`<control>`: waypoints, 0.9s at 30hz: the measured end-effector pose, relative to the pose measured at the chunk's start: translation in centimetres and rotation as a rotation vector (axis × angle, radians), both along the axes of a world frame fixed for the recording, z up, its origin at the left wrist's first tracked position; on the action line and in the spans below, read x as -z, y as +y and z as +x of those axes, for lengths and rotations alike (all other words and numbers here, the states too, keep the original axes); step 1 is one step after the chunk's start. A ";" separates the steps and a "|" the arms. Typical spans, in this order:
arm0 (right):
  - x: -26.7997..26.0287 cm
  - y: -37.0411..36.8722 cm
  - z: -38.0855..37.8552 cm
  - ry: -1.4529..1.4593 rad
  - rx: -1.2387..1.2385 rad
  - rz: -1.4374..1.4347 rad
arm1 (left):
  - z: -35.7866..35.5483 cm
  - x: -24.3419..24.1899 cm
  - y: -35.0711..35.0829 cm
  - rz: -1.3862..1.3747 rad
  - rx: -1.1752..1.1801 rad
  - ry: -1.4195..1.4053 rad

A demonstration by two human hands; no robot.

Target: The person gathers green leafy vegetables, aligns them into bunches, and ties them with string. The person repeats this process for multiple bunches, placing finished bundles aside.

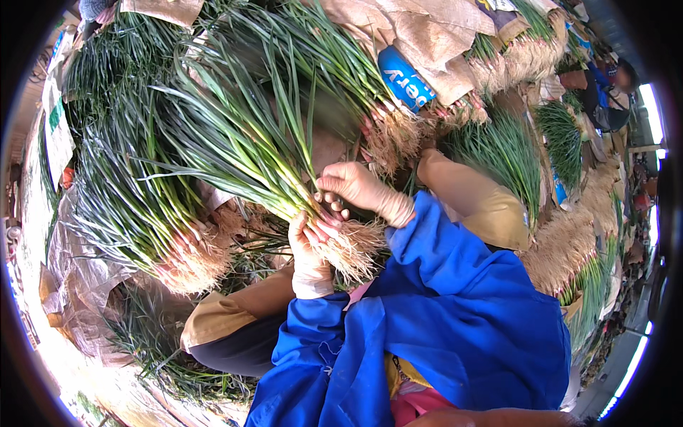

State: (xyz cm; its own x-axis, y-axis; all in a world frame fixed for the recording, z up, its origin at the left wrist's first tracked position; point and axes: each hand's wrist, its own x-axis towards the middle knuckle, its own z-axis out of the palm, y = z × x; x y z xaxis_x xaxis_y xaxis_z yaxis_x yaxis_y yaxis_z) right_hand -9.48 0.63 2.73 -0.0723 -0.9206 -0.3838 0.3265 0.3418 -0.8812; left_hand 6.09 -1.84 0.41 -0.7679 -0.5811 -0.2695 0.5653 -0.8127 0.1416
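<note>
A bunch of scallions (261,165) with long green leaves, pinkish-white bases and a tuft of pale roots (352,251) is held in front of my chest. The leaves fan out to the upper left. My left hand (307,256), in a thin pale glove, grips the bunch from below near its bases. My right hand (355,187), gloved too, pinches a green stalk at the near side of the bunch, with its lower fingers curled by the bases. Part of both hands' fingers is hidden among the stalks.
Heaped scallions lie left (176,245) and beyond the bunch (389,123). My bent knees (475,197) flank the work. Brown sacking (427,37) and a blue printed wrapper (405,77) cover part of the far heap. Root-end rows (560,251) stand right; another person (603,96) sits upper right.
</note>
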 end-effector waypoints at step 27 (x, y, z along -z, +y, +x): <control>8.2 -2.7 -11.3 1.633 0.263 0.221 | 1.2 -3.9 -3.2 -0.202 -0.125 0.099</control>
State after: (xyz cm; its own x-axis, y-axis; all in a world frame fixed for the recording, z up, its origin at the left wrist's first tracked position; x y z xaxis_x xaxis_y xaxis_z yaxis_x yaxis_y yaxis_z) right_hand -20.75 -2.09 -5.49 -0.6346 -0.7612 0.1335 -0.7615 0.5865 -0.2757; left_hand 7.33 -5.00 4.28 -0.7035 -0.7077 -0.0656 0.6788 -0.6964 0.2329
